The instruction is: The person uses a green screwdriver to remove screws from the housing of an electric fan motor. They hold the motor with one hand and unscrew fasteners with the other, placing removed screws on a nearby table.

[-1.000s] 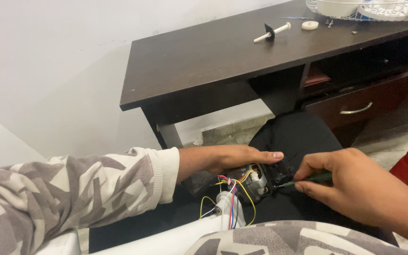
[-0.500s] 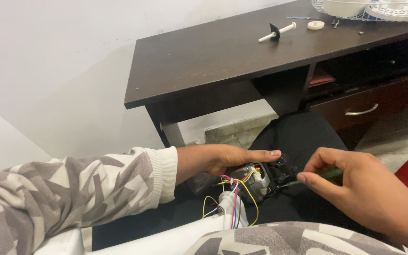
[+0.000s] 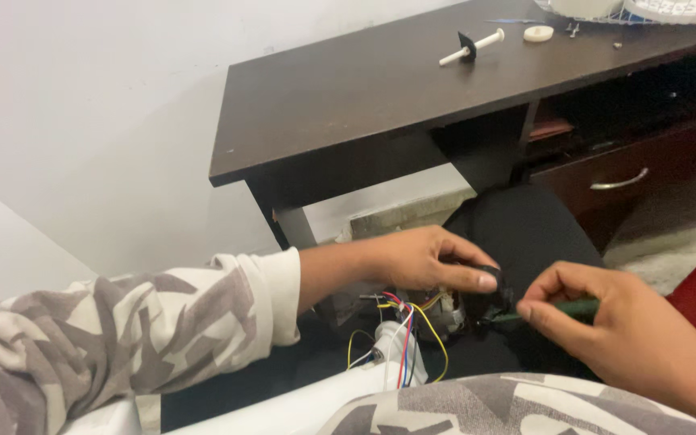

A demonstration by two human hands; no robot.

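Left hand (image 3: 424, 259) now curled over motor (image 3: 437, 310).

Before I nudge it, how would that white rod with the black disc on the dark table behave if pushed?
The white rod with the black disc lies on its side on the dark table, so it would probably roll, likely curving around its disc. It looks like light, stiff plastic, so a small push may send it sliding.

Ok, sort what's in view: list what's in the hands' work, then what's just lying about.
In hand:
left hand gripping the motor
right hand holding the green-handled screwdriver
coloured wires

Lying about on the dark desk:
white shaft with black disc
white ring
small screws
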